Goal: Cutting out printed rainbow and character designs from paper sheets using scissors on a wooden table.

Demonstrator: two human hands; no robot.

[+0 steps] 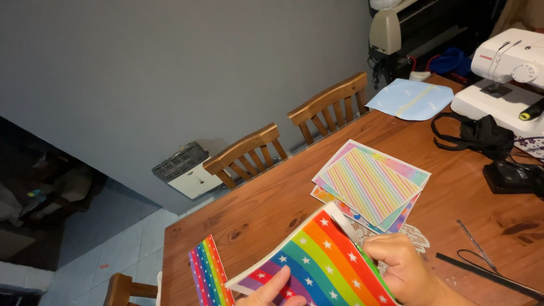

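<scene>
A rainbow-striped sheet with white stars [317, 258] is held up over the wooden table [249, 218] near its front edge. My left hand [272, 290] pinches its lower edge from underneath, thumb on top. My right hand [403, 267] grips the sheet's right side, fingers curled around it. A narrower rainbow-striped piece [208, 273] lies flat to the left of the hands. Just beyond the right hand sits a fanned stack of patterned sheets [371, 184], the top one with pastel stripes.
A white sewing machine [504, 68] stands at the far right, with a black cable bundle [476, 135] and pedal [510, 177] beside it. A pale blue sheet [411, 99] lies at the back. Two wooden chairs [246, 154] line the far edge. A thin metal tool [476, 245] lies at right.
</scene>
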